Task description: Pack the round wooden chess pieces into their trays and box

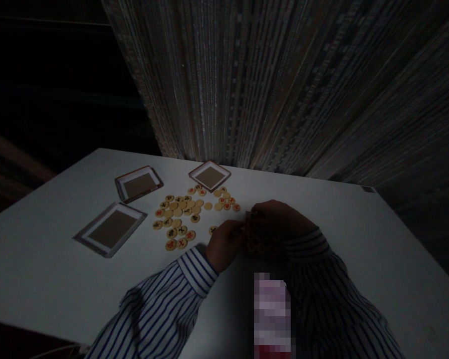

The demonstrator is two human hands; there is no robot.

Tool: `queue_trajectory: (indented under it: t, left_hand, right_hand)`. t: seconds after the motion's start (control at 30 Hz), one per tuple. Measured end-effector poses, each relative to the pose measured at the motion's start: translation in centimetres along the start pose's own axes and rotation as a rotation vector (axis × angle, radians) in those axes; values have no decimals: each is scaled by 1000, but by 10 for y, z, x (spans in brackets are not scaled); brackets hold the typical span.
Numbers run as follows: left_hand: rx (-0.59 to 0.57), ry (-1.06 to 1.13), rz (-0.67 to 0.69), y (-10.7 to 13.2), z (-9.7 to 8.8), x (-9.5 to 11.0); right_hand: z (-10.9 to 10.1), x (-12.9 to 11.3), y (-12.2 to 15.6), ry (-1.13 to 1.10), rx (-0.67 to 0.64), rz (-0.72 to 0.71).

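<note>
Both my hands meet over a small dark patterned thing [257, 238], maybe a pouch or box, on the white table [52, 259]. My left hand [224, 244] is closed on its left side and my right hand [280, 217] curls over its top. Just left of them lie several round wooden game pieces [179, 219] with red or black marks. One piece [213, 230] lies right by my left fingers. The light is very dim.
Three shallow square trays stand on the table: one at front left [110, 229], one behind it [138, 183], one at the back [209, 175]. A striped wall or curtain [284, 85] rises behind the table. A blurred patch [272, 314] sits at the bottom.
</note>
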State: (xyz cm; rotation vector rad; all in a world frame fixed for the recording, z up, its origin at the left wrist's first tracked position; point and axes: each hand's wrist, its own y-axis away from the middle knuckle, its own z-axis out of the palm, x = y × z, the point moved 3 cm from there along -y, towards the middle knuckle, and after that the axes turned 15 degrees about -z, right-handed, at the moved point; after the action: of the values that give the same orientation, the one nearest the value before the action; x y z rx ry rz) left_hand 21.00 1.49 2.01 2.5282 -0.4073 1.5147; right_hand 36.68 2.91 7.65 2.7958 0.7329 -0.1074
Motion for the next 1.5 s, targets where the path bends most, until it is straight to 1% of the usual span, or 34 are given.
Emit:
queue_trajectory:
  t: [0.4,0.63,0.8,0.97,1.17,1.33,1.5]
  left_hand:
    - [-6,-36,1,-1,1,-1]
    - [-10,-31,6,0,0,-2]
    - [-3,-36,34,-1,1,-2]
    - [6,-38,27,0,0,-2]
    - [-5,-61,28,0,-1,2]
    - [3,-42,27,-1,0,2]
    - [2,-45,27,-1,0,1]
  right_hand:
    - [7,5,-3,-4,26,-64]
    - [7,4,-3,12,29,-49]
    - [5,4,-4,19,1,-26]
    - [4,3,-5,23,-25,-26]
    - [3,2,-4,25,-7,-27]
    - [6,5,-5,40,-44,-22]
    - [7,5,-5,48,-8,-41]
